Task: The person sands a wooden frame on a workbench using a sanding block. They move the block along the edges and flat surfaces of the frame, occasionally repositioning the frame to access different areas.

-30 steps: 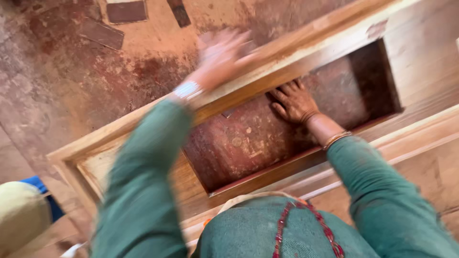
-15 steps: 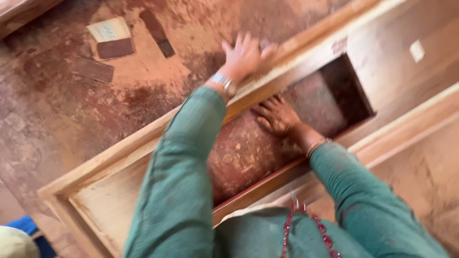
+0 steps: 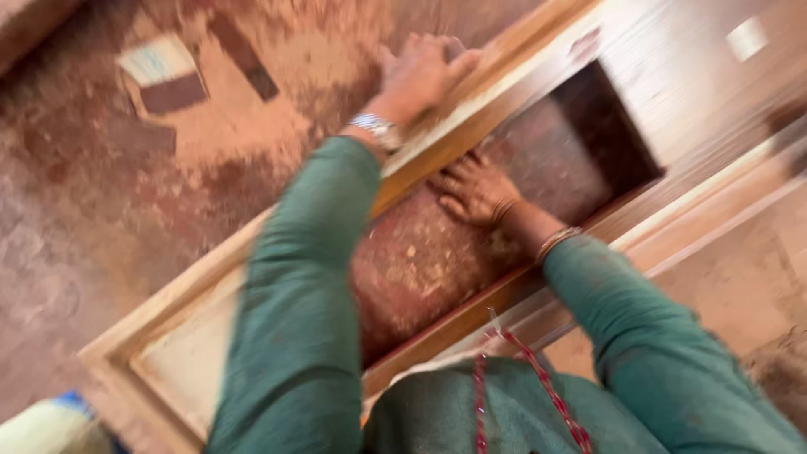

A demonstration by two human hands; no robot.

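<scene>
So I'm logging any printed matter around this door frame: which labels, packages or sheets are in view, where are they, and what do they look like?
Pale sheet: on the dusty floor at upper left, rectangular, whitish with faint bluish marks, lying against a dark brown rectangular piece.
Small sticker: on the wooden door panel at upper right, squarish, off-white, blurred.
Faded patch: on the frame's upper rail, pale pinkish; too blurred to tell whether it is a label.
No packages or screens.
</scene>
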